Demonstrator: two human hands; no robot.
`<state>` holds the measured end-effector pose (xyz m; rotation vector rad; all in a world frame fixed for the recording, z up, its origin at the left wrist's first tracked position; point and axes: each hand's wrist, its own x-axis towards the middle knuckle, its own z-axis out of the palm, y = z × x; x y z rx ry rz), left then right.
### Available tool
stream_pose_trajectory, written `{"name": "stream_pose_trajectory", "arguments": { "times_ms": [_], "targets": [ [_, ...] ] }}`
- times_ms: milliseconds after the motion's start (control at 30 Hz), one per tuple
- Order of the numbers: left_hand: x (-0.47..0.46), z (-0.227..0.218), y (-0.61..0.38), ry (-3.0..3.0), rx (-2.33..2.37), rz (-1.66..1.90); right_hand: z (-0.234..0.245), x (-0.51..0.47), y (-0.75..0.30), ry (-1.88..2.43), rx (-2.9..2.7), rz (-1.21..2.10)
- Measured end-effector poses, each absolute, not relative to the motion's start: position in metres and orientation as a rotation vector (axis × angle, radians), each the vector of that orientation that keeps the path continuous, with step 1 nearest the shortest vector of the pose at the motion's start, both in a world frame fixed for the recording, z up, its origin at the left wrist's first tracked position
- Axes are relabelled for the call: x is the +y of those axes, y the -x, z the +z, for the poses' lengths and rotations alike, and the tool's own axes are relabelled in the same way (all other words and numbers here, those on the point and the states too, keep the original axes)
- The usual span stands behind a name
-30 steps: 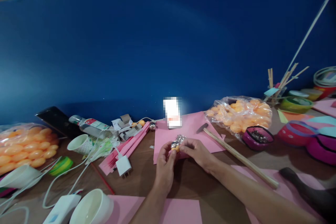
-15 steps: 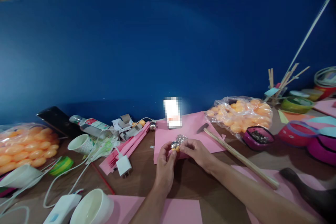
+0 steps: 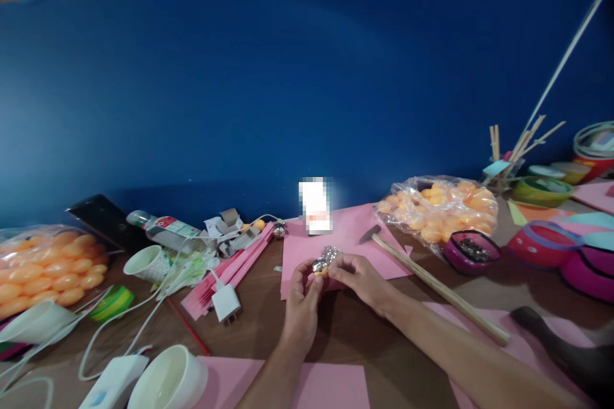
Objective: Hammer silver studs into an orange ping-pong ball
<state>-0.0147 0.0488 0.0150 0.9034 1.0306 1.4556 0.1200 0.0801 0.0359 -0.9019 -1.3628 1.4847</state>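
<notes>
Over the near edge of the pink sheet [image 3: 350, 223], my left hand [image 3: 303, 291] is closed around a small orange ball [image 3: 322, 273] partly covered with shiny silver pieces. My right hand [image 3: 359, 278] meets it from the right, thumb and forefinger pinched together against the silver side; what they pinch is too small to make out. Just beyond the fingers glints a cluster of silver pieces [image 3: 330, 252]. Another silver-covered ball [image 3: 279, 230] rests near the sheet's far left corner. A wooden-handled hammer [image 3: 436, 287] lies to the right of my right hand.
Clear bags of orange balls [image 3: 441, 208] sit right and far left. A purple pouch [image 3: 472, 254] holds small dark metal bits. On the left are a white charger [image 3: 226, 302], cables, a bottle [image 3: 165, 230] and a white cup [image 3: 167, 380]. A blue wall [image 3: 288, 77] rises behind.
</notes>
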Motion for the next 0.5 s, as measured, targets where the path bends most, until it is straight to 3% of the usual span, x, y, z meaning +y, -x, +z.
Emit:
{"name": "stream_pose_trajectory", "arguments": {
  "times_ms": [500],
  "targets": [
    [0.0479, 0.0209, 0.0124, -0.972, 1.098, 1.469, 0.0393, 0.0779, -0.1201, 0.917, -1.341, 1.539]
  ]
}}
